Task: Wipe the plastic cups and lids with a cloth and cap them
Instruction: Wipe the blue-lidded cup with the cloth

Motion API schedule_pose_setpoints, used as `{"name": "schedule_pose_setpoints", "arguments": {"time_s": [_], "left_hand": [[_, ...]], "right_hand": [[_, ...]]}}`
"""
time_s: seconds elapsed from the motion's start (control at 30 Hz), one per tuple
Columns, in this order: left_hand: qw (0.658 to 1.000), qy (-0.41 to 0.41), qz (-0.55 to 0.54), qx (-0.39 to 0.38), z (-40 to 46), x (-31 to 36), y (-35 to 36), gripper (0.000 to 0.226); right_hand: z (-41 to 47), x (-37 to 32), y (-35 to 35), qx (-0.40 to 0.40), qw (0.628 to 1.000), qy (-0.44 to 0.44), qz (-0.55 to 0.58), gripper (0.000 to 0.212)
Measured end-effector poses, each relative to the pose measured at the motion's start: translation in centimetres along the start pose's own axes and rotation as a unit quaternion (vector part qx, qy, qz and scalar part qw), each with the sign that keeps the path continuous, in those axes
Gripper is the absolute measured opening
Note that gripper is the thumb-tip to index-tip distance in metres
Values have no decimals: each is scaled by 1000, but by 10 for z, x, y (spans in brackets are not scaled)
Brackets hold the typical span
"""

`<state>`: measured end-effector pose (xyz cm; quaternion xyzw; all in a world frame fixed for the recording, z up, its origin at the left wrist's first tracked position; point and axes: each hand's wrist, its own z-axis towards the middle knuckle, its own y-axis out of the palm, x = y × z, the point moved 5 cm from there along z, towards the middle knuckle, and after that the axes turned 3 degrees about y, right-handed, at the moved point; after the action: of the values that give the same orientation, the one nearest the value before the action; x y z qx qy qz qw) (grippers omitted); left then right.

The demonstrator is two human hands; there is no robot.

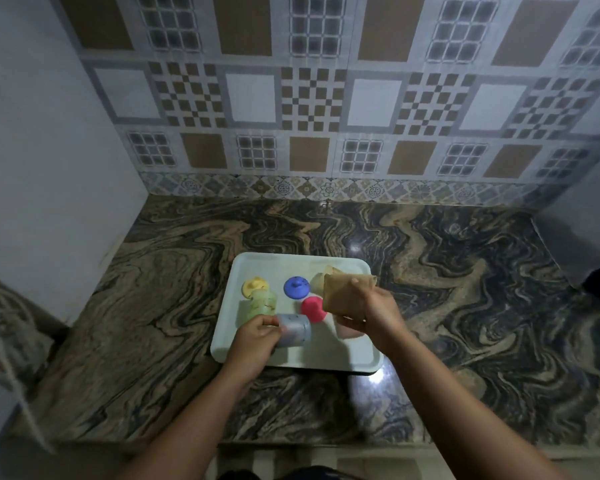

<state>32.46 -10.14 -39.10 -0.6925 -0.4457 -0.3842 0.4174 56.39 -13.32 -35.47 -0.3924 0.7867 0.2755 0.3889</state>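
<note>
A white tray lies on the granite counter. My left hand grips a clear bluish plastic cup, tipped on its side above the tray's front left. My right hand holds a folded tan cloth above the tray's right side. On the tray lie a yellow lid, a blue lid and a pink lid. A greenish clear cup stands by the yellow lid. A pinkish cup shows partly under my right hand.
The dark swirled granite counter stretches to both sides of the tray. A tiled wall rises behind it and a plain wall closes the left side. A pale cup shows behind the cloth.
</note>
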Motion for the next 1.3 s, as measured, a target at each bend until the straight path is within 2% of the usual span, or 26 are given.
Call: {"name": "schedule_pose_setpoints", "arguments": {"time_s": [0.1,0.2,0.27,0.33,0.4,0.43,0.53,0.6,0.67,0.73,0.77,0.83,0.87,0.9,0.93,0.97,1.0,1.07,1.17,1.23,1.3], "left_hand": [[999,16,-27,23,0,9,-18,5],[997,36,-55,29,6,21,-37,10],[996,48,-67,32,8,33,-46,10],[994,60,-83,27,11,44,-55,14],[993,74,-90,22,14,53,-64,19],[992,84,-90,18,15,59,-71,19],[990,104,-92,-14,17,70,-86,15],[987,117,-98,-46,18,77,-93,15],[983,145,-88,-74,19,85,-99,16],[977,179,-73,-96,19,92,-106,18],[974,194,-61,-102,19,94,-109,19],[970,212,-32,-112,20,94,-116,20],[969,216,-20,-118,19,92,-121,21],[969,217,-13,-116,21,90,-123,21],[971,214,-13,-106,21,88,-128,21],[974,207,-18,-90,23,82,-135,18],[977,197,-23,-74,25,77,-143,17],[983,175,-24,-41,30,68,-158,15],[989,147,-17,-11,37,59,-175,13],[991,127,-44,-19,41,56,-178,10],[989,102,-88,-53,43,55,-174,13]], "right_hand": [[-5,-3,28,-20,989,-77,-121,20],[-15,-2,63,-71,949,-226,-206,24],[-25,4,86,-129,899,-326,-264,36],[-37,16,104,-152,827,-402,-362,46],[-49,28,114,-124,750,-472,-447,55],[-55,30,119,-101,724,-499,-466,62],[-65,24,131,-49,694,-537,-476,65],[-67,15,140,-22,697,-534,-478,54],[-70,6,150,-1,720,-548,-425,39],[-72,-3,162,4,776,-539,-328,25],[-73,-8,169,-1,814,-508,-282,18],[-58,-14,179,-14,899,-392,-197,24],[-51,-12,185,-18,943,-292,-159,29],[-42,-6,188,-36,982,-152,-109,32],[-35,7,190,-61,997,-23,-47,34],[-33,17,192,-74,996,51,17,37],[-32,22,193,-70,993,67,62,41],[-27,28,191,-18,995,36,95,50],[-36,23,193,55,994,-93,12,48],[-56,15,208,22,971,-231,-64,49],[-69,22,227,-32,921,-348,-175,64]]}}
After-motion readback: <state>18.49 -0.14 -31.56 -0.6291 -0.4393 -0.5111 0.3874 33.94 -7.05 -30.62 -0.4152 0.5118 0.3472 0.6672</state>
